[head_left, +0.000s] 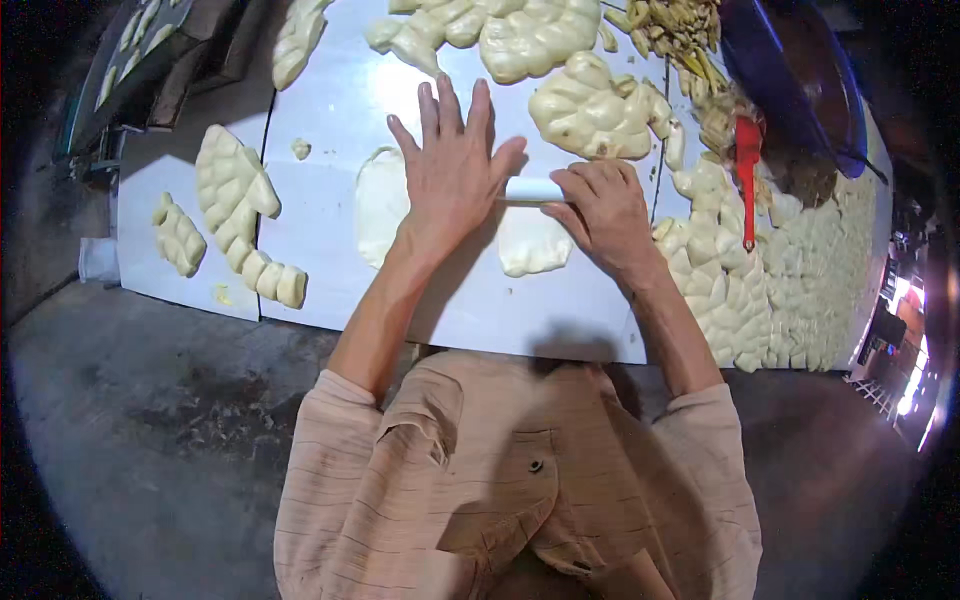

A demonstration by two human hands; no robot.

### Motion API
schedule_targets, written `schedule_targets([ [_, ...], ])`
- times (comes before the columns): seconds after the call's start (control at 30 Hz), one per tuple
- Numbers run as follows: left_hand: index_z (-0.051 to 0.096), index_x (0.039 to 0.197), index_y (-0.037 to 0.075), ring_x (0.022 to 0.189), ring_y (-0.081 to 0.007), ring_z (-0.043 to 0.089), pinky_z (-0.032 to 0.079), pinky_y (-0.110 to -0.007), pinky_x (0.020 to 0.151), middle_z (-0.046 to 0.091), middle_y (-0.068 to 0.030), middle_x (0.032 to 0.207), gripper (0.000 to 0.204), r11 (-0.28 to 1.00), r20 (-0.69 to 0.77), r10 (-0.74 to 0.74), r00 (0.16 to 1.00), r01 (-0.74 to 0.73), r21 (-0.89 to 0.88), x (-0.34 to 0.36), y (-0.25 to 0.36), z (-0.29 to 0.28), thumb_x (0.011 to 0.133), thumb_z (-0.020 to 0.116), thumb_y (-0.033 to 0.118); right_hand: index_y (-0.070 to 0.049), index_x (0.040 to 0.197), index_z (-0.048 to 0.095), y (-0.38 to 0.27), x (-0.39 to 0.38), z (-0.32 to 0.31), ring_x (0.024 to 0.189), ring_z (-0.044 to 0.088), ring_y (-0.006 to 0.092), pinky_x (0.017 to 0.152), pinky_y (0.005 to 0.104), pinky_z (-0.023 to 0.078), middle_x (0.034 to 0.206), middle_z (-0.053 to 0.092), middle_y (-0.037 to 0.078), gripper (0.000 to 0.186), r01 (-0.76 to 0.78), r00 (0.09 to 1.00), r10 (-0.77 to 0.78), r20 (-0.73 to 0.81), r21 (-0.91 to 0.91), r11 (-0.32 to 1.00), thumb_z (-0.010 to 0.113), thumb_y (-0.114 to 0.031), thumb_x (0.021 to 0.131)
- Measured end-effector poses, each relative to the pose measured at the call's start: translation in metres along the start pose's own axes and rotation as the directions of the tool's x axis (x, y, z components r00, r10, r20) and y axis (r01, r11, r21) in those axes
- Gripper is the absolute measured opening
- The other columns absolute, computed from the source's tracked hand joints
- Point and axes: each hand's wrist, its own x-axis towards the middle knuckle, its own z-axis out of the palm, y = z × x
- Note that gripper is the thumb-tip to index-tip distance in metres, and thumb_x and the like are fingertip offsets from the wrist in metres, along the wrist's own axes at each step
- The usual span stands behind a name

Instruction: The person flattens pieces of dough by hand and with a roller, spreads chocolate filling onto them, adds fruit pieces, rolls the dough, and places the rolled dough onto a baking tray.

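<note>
My right hand point(605, 210) is closed around the right end of a white rolling pin point(532, 189). Below the pin, a flattened piece of dough point(533, 248) lies on the white table point(310, 215), its upper part hidden by the pin. My left hand point(448, 165) is spread with its fingers apart and pointing away from me, the thumb close to the pin's left end. Partly behind that hand and wrist lies a second flat sheet of dough point(378, 210). Whether the left palm presses on this sheet cannot be seen.
Pale dough lumps point(540, 38) crowd the far side, with another cluster point(595, 105) beyond the pin. Strips of dough pieces point(235, 190) lie at left. On the right are many small pieces point(715, 290), a red-handled tool point(747, 170) and a dark blue basin point(790, 80).
</note>
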Motion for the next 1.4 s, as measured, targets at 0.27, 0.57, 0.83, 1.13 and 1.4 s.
schedule_targets([
  [0.27, 0.033, 0.157, 0.019, 0.152, -0.0437, 0.014, 0.013, -0.073, 0.113, 0.02, -0.0254, 0.162, 0.077, 0.979, -0.02, 0.205, 0.979, -0.204, 0.006, -0.057, 0.005, -0.01, 0.096, 0.051, 0.061, -0.013, 0.129, 0.062, -0.02, -0.026, -0.03, 0.122, 0.054, 0.0328, 0.102, 0.0482, 0.039, 0.127, 0.06, 0.014, 0.05, -0.038, 0.998, 0.027, 0.063, 0.166, 0.985, 0.065, -0.044, 0.09],
  [0.57, 0.041, 0.151, 0.005, 0.148, -0.0345, 0.031, 0.019, -0.065, 0.116, 0.036, -0.0189, 0.158, 0.07, 0.989, 0.121, 0.096, 0.988, -0.082, -0.119, -0.144, 0.042, -0.022, 0.096, 0.056, 0.046, -0.021, 0.144, 0.052, -0.066, -0.099, -0.012, 0.132, 0.046, 0.0282, 0.113, 0.0524, 0.027, 0.145, 0.05, 0.009, 0.06, -0.2, 0.976, 0.201, 0.09, -0.019, 0.98, 0.067, -0.04, 0.089],
  [0.83, 0.036, 0.154, 0.01, 0.152, -0.0349, 0.02, 0.002, -0.073, 0.115, 0.023, -0.0158, 0.164, 0.073, 0.995, 0.127, 0.079, 0.989, -0.07, -0.078, -0.177, 0.053, -0.04, 0.096, 0.057, 0.049, -0.023, 0.137, 0.06, -0.059, -0.106, -0.029, 0.107, 0.055, 0.0229, 0.101, 0.0468, 0.032, 0.111, 0.06, 0.005, 0.052, -0.077, 0.997, 0.077, 0.008, 0.051, 0.996, 0.071, -0.032, 0.087],
  [1.13, 0.041, 0.151, 0.006, 0.149, -0.0351, 0.029, 0.004, -0.074, 0.113, 0.037, -0.0185, 0.158, 0.065, 0.998, 0.06, -0.055, 0.997, 0.054, 0.017, -0.128, 0.037, -0.011, 0.101, 0.047, 0.048, -0.018, 0.15, 0.046, -0.052, -0.06, 0.0, 0.149, 0.026, 0.0333, 0.117, 0.0633, 0.01, 0.163, 0.028, 0.014, 0.057, -0.322, 0.937, 0.333, 0.101, -0.111, 0.94, 0.051, -0.045, 0.1],
  [1.4, 0.043, 0.151, 0.011, 0.149, -0.0432, 0.025, 0.006, -0.078, 0.11, 0.033, -0.0271, 0.157, 0.058, 0.995, -0.016, -0.1, 0.995, 0.1, -0.019, -0.037, 0.014, -0.004, 0.102, 0.046, 0.042, -0.023, 0.156, 0.035, -0.016, 0.012, 0.017, 0.153, 0.014, 0.0406, 0.114, 0.0732, 0.005, 0.164, 0.021, 0.02, 0.06, -0.472, 0.878, 0.478, -0.021, -0.204, 0.858, 0.048, -0.043, 0.101],
])
